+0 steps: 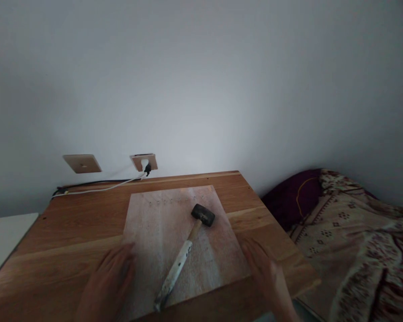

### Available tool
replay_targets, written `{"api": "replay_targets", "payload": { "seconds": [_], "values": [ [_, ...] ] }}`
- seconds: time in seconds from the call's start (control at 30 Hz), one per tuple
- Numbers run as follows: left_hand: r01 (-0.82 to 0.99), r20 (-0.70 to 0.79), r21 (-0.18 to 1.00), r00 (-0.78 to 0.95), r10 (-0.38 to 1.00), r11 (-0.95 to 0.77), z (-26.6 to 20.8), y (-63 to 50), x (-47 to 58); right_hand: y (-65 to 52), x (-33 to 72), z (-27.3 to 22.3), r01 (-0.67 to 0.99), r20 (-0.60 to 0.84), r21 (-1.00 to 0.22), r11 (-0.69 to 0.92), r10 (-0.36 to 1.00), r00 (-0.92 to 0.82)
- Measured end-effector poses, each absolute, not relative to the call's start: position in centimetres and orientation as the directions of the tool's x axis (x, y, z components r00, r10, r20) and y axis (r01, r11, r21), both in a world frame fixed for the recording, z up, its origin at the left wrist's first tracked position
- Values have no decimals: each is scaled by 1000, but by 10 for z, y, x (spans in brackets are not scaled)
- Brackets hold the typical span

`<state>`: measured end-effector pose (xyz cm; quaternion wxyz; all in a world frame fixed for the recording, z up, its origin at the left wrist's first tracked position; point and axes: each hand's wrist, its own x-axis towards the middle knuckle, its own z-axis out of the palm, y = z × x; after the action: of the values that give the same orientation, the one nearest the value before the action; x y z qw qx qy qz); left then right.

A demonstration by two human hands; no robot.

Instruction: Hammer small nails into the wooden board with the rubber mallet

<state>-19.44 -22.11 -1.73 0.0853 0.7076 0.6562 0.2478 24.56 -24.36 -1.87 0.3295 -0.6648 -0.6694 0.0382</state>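
A thin, pale reddish wooden board (147, 250) lies flat on the table. A mallet (203, 215) with a black head rests diagonally across it, its white-wrapped handle pointing toward me. Along the board's far edge runs a row of several tiny items or marks (165, 201), too small to name. My left hand (109, 279) is at the board's left edge, somewhat blurred, fingers stretched forward. On the opposite side, my right hand (262, 264) lies against the right edge with its fingers extended. Neither hand touches the mallet.
The wooden table (77, 223) stands against a white wall (201, 89). A plug with cables sits in the wall socket (144, 163); a white cable (104, 189) trails along the table's back. Patterned bedding (342, 237) and a purple pillow (292, 194) are at right.
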Motion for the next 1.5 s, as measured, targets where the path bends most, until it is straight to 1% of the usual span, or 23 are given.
{"api": "replay_targets", "payload": {
  "seconds": [0.1,0.2,0.37,0.47,0.57,0.63,0.7,0.77,0.8,0.83,0.87,0.9,0.97,1.03,1.07,1.13,1.17,1.23,1.3,1.37,1.4,1.43,1.5],
  "values": [
    [870,168,479,39,985,-116,-4,-181,-178,-185,228,6,814,344,-575,87,928,143],
    [850,164,515,29,986,-110,7,-131,-162,-115,201,21,770,189,-624,134,982,-17],
    [789,138,587,122,983,-181,7,-74,-155,-33,171,23,725,118,-658,204,979,-169],
    [764,132,602,190,973,-231,8,-59,-161,-20,170,23,667,133,-707,235,971,-201],
    [696,148,684,160,976,-218,16,-48,-168,-22,175,24,580,212,-781,231,972,-101],
    [573,185,801,40,982,-174,22,-42,-171,-26,178,23,512,243,-831,220,970,-21],
    [331,166,936,-127,978,-116,26,-37,-172,-27,179,23,465,237,-860,208,971,5],
    [36,32,999,-188,982,-25,26,-34,-172,-25,177,23,470,196,-863,185,980,-26],
    [-70,-47,997,-165,985,36,25,-34,-172,-23,174,23,495,165,-852,170,985,-54],
    [-115,-111,989,-126,986,96,23,-34,-171,-20,171,24,531,129,-833,156,988,-87],
    [-85,-148,986,-92,985,141,22,-34,-171,-17,167,25,577,93,-803,147,988,-123],
    [17,-155,987,-77,985,157,21,-36,-171,-13,163,27,629,58,-764,144,986,-156],
    [366,-90,924,-71,993,110,21,-39,-168,-7,152,29,730,-4,-667,148,979,-202],
    [704,-26,710,4,1000,16,24,-43,-163,-2,140,30,812,-51,-565,150,975,-216],
    [809,-22,587,61,998,-36,26,-45,-161,-1,135,30,841,-70,-520,148,974,-215],
    [904,-48,405,172,984,-138,29,-47,-155,-1,125,30,874,-90,-463,145,974,-209],
    [917,-60,354,218,974,-184,31,-47,-153,-2,121,30,878,-87,-456,146,974,-207],
    [913,-66,313,295,953,-261,32,-44,-149,-3,118,34,861,-55,-487,150,978,-202],
    [893,-58,329,345,937,-308,31,-39,-147,-4,120,41,812,-1,-561,159,981,-193],
    [863,-36,402,350,936,-307,31,-32,-146,-4,127,51,737,48,-656,162,984,-174],
    [835,-21,477,324,946,-276,32,-30,-146,-4,131,55,692,64,-704,160,985,-163],
    [771,-7,598,276,961,-217,33,-27,-147,-4,136,59,644,75,-749,157,985,-152],
    [518,-19,853,156,988,-66,38,-23,-150,-6,143,64,556,86,-818,148,987,-137]
  ]
}}
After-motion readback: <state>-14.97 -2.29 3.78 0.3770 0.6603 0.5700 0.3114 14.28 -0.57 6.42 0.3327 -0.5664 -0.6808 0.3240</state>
